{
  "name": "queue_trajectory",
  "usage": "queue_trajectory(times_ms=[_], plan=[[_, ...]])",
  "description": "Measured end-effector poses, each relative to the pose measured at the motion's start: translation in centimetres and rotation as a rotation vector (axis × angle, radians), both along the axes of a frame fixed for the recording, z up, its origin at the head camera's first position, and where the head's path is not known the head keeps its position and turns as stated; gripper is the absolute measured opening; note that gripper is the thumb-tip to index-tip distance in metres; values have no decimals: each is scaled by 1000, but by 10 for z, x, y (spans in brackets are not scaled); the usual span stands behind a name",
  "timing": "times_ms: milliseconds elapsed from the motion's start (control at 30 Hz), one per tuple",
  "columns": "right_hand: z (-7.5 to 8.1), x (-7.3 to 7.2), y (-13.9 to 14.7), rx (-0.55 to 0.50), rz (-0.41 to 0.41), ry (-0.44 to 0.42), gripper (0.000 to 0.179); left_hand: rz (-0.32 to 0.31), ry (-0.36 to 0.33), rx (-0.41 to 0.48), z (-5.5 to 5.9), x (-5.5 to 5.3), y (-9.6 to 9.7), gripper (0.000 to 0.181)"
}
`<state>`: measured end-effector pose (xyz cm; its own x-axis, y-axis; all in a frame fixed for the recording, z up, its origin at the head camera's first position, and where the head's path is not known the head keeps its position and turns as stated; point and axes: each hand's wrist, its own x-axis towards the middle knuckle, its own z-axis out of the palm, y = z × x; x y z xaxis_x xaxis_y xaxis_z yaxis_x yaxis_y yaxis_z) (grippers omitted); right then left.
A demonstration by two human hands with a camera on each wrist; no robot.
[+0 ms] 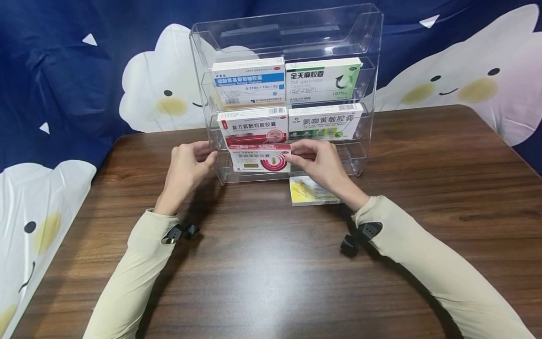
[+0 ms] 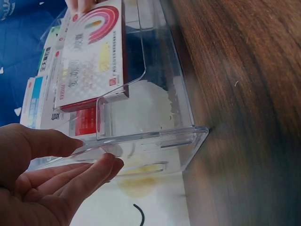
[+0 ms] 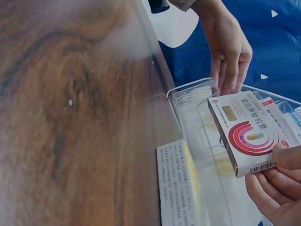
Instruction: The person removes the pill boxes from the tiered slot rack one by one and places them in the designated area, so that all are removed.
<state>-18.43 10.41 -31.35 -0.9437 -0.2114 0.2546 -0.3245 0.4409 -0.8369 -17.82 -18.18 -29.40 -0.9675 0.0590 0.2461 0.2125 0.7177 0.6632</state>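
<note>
My right hand [image 1: 320,162] pinches the right end of a white medicine box [image 1: 260,161] with pink-red rings, thumb on its front. The box [image 3: 247,134] is at the left of the lowest tier of a clear plastic display rack [image 1: 364,162], tilted in the right wrist view. At the rack's left side, my left hand [image 1: 186,167] grips the clear side wall [image 2: 155,141], thumb on one face and fingers on the other. A yellow-and-white box [image 1: 306,192] lies on the table below my right hand, partly hidden by it.
Higher tiers hold a blue-and-white box [image 1: 250,84], a green-and-white box [image 1: 323,82], a red-and-white box [image 1: 253,126] and another white box [image 1: 325,122]. The rack stands on a wooden table [image 1: 254,263] before a blue cloud-patterned cloth [image 1: 63,94].
</note>
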Motion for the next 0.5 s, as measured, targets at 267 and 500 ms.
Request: queue_trajectory(times_ms=[267,500], plan=[[6,8,6,8,-21,0,23,0,20,-10,1,0,0,31],[1,14,9,29,11,-45,24,-11,12,-2,0,1,0,31]])
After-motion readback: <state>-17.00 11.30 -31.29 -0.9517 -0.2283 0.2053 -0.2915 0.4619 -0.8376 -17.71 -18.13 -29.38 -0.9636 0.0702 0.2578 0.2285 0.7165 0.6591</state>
